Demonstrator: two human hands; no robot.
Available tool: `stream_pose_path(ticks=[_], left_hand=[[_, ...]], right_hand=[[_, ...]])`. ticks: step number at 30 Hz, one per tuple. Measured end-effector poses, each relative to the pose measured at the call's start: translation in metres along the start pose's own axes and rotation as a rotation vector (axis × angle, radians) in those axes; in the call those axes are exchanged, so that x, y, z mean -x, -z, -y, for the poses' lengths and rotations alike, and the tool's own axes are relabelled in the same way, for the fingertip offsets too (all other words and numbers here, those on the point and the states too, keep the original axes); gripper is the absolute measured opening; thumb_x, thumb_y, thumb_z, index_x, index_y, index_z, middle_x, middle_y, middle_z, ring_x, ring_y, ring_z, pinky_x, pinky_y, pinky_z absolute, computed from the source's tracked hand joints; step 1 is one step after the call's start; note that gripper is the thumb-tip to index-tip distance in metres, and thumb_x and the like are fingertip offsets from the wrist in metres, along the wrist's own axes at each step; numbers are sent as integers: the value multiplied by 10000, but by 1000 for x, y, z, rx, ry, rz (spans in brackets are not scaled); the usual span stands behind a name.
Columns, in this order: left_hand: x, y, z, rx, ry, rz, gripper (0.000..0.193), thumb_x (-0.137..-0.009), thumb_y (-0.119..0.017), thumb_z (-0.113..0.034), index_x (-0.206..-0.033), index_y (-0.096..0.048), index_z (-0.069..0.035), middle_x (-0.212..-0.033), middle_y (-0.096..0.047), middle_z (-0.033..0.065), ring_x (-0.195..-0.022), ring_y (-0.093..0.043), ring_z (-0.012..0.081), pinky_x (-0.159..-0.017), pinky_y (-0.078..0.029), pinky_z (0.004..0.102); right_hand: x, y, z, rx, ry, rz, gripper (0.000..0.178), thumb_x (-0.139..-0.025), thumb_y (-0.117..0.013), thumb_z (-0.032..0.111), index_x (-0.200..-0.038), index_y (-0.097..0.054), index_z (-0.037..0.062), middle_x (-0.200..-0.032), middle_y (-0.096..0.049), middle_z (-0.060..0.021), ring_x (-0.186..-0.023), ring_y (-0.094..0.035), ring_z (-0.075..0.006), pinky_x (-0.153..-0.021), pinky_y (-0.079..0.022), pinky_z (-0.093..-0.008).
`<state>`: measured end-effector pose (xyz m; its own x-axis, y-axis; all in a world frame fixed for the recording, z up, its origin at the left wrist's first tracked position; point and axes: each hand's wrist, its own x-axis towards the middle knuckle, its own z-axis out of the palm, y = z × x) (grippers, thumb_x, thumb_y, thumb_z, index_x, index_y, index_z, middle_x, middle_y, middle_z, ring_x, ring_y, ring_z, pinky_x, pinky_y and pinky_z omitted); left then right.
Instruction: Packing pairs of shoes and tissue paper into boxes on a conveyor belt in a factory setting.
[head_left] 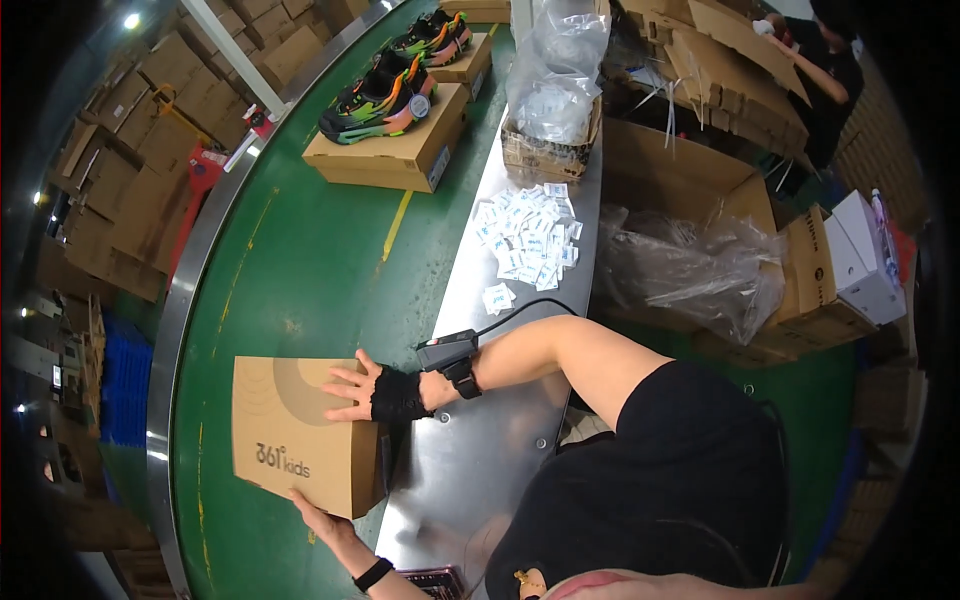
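A closed brown cardboard shoebox [300, 430] rests on the green conveyor belt in front of me. My right hand [352, 392], in a black fingerless wrist wrap, lies on the lid near its edge with the fingers spread. A small black device [447, 350] with a cable is strapped to that forearm. My left hand [325, 520], with a black wristband, grips the near lower edge of the shoebox; some of its fingers are hidden against the side. Beyond my right hand, a pile of small white sachets [530, 232] covers part of the metal ledge [480, 450].
Farther up the belt [270, 280], black, green and orange sneakers [375, 100] sit on a shoebox [390, 150], with more behind. A carton of plastic bags [550, 145] stands on the ledge. Beside it are a large open carton [690, 170] and another person [835, 85] near stacked cardboard.
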<state>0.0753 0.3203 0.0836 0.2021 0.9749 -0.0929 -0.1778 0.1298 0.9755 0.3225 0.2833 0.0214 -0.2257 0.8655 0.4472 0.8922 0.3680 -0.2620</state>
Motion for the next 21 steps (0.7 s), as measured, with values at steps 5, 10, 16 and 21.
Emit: stream_pose_path(ticks=[5,10,16,21], left_hand=[[-3,29,16,91,203,-81,502,-890,-428,-375,-1253,-375,-33,-1161,-510,106,-1003,-531,220,-826,-451,337],[-7,28,21,38,177,-194,528,-876,-462,-373,-1226,-387,15,-1132,-522,112,-980,-538,235,-806,-464,341],[-24,51,12,108,238,-91,492,-901,-352,-374,-1243,-379,-22,-1179,-491,130,-1032,-511,260,-821,-456,388],[-15,11,-32,136,400,179,490,-898,-293,-375,-1215,-407,-20,-1142,-515,142,-988,-537,285,-802,-463,411]], right_hand=[[0,12,8,-30,-2,60,417,-848,-365,260,-1262,-351,306,-1380,-245,-139,-1269,-218,-382,-899,-166,-701],[1,19,11,-67,-8,118,394,-865,-354,286,-1257,-389,279,-1382,-238,-153,-1276,-205,-374,-921,-116,-699],[-27,55,18,-204,33,286,390,-852,-362,266,-1234,-405,203,-1309,-320,-216,-1243,-247,-415,-898,-196,-690],[-26,117,32,-62,-61,324,320,-821,-407,257,-1106,-505,151,-1139,-448,-229,-1128,-389,-395,-814,-258,-709]])
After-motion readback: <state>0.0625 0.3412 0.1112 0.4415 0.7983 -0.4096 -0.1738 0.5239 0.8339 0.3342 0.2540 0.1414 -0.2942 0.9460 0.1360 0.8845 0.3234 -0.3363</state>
